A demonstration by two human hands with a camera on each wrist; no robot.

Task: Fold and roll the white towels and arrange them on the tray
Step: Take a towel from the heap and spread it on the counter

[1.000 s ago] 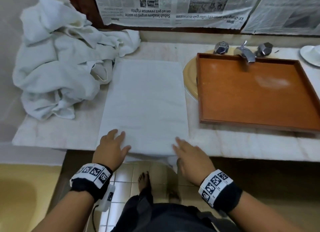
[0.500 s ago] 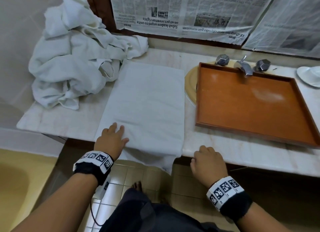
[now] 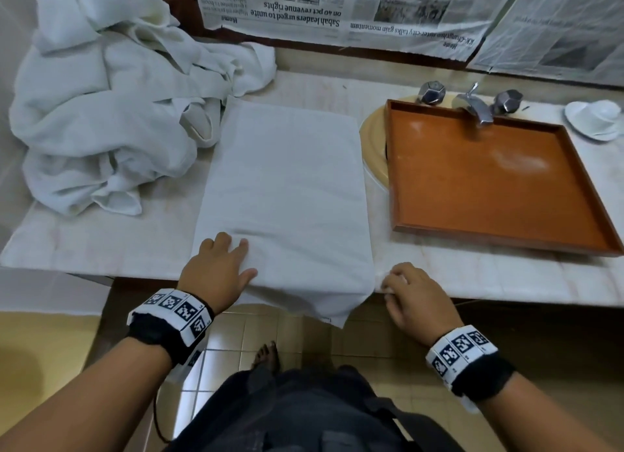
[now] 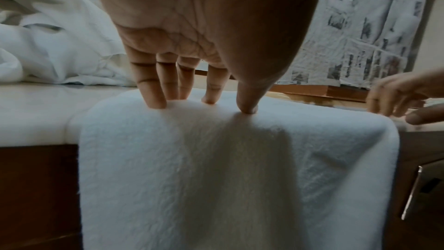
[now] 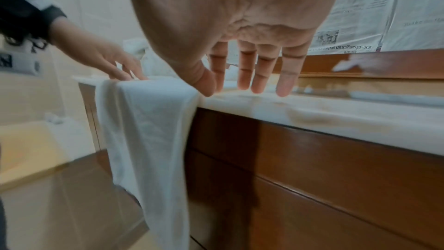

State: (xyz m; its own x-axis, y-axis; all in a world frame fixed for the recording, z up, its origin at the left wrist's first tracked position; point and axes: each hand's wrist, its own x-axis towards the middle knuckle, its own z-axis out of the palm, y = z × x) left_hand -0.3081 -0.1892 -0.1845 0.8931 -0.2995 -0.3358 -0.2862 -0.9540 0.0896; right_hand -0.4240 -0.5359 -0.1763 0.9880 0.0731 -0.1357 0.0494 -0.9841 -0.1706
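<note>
A folded white towel lies flat on the marble counter, its near end hanging over the front edge. My left hand presses on the towel's near left part with straight fingers and thumb. My right hand is at the counter edge just right of the towel's near corner, fingers straight, thumb next to the towel's edge; it holds nothing. An empty orange-brown wooden tray sits over the sink on the right. A heap of loose white towels is piled at the back left.
A chrome tap with two knobs stands behind the tray. A white cup and saucer sits at the far right. The yellow sink rim shows between towel and tray. Newspaper covers the back wall.
My right hand slid off the towel to the right and now sits at the counter edge beside the towel's corner. My left hand stays pressed on the towel.
</note>
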